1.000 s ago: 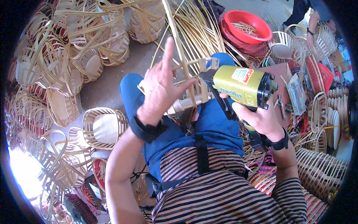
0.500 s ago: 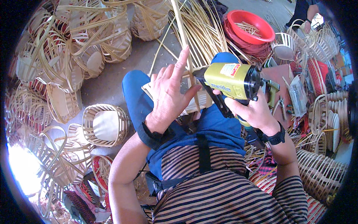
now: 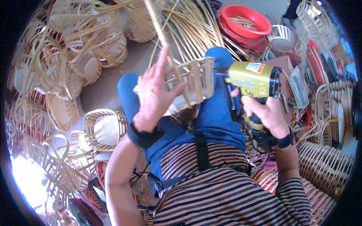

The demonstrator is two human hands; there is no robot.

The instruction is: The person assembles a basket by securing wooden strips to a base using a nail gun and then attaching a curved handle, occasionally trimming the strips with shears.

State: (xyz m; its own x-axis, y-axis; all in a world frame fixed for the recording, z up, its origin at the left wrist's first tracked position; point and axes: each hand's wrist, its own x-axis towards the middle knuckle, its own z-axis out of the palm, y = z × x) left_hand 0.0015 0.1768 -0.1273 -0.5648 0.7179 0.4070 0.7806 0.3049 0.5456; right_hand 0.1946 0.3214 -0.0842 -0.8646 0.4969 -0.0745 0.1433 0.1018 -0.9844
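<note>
My left hand (image 3: 154, 94) holds a small slatted wooden basket (image 3: 196, 83) over my lap, its index finger stretched along a long pale strip (image 3: 155, 20) that rises from the basket's side. The fingers on the far side are partly hidden. My right hand (image 3: 266, 113) grips a yellow-green and black nail gun (image 3: 252, 79), whose dark nose sits just right of the basket. The picture is somewhat blurred.
Woven baskets (image 3: 86, 67) pile up along the left, with a shallow one (image 3: 105, 128) by my leg. Loose strips (image 3: 192, 26) lie ahead, beside a red basin (image 3: 246, 11) of sticks. More baskets (image 3: 322, 164) crowd the right. Another person's dark limb (image 3: 291, 11) shows top right.
The nail gun has moved right, away from the strip, exposing more of the basket's slatted side. The strip's upper end and my left hand have shifted left.
</note>
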